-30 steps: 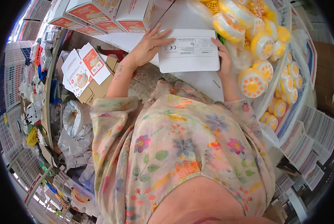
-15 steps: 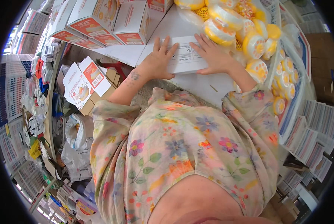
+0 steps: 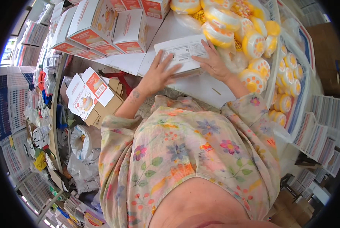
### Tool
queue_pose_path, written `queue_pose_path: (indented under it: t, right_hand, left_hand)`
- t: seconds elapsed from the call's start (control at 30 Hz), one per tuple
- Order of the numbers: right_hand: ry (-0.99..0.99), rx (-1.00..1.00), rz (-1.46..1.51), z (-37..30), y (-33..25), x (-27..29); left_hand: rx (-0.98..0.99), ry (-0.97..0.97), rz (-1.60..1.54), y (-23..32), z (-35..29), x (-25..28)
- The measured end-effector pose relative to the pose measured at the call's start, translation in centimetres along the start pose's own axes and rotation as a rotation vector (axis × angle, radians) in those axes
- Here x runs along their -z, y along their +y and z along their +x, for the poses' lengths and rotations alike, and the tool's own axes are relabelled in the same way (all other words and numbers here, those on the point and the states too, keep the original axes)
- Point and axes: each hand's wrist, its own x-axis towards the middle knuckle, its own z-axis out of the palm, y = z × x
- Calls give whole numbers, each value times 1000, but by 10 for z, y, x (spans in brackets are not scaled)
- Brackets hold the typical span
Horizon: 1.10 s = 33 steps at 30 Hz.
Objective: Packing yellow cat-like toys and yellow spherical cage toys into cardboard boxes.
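Note:
A white cardboard box (image 3: 183, 48) with grey printing on top lies on the white table in front of me, turned slightly askew. My left hand (image 3: 160, 74) rests at its near left side, fingers spread and the fingertips reaching over the top. On the right end, my right hand (image 3: 214, 64) lies with its fingers apart, touching the top and the edge. Neither hand is closed around the box. Just beyond my right hand is a pile of yellow-and-white round pieces with orange dots (image 3: 220, 35), partly in clear plastic wrap.
White-and-orange cartons (image 3: 130, 32) stand stacked at the far left of the table (image 3: 151, 45). Below them, flattened printed cartons (image 3: 84, 95) lean on brown cardboard. More wrapped yellow pieces (image 3: 287, 79) fill the right side. Plastic bags (image 3: 82, 152) and a crowded shelf stand at my left.
The box has turned askew and its near side shows more. My left hand has shifted down and left, nearer to me. My right hand has moved slightly toward me.

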Motion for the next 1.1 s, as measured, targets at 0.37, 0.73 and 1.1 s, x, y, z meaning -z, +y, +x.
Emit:
queue_pose_path:
  t: [0.37, 0.73, 1.1]
  right_hand:
    - [403, -669, 917, -30, -4, -27]
    - [175, -999, -11, -101, 103, -94]
    - [463, -1236, 540, -136, 77, -103]
  left_hand:
    - [77, -35, 31, 43, 28, 0]
    - [91, 67, -73, 42, 43, -7]
    - [136, 53, -49, 43, 46, -10]
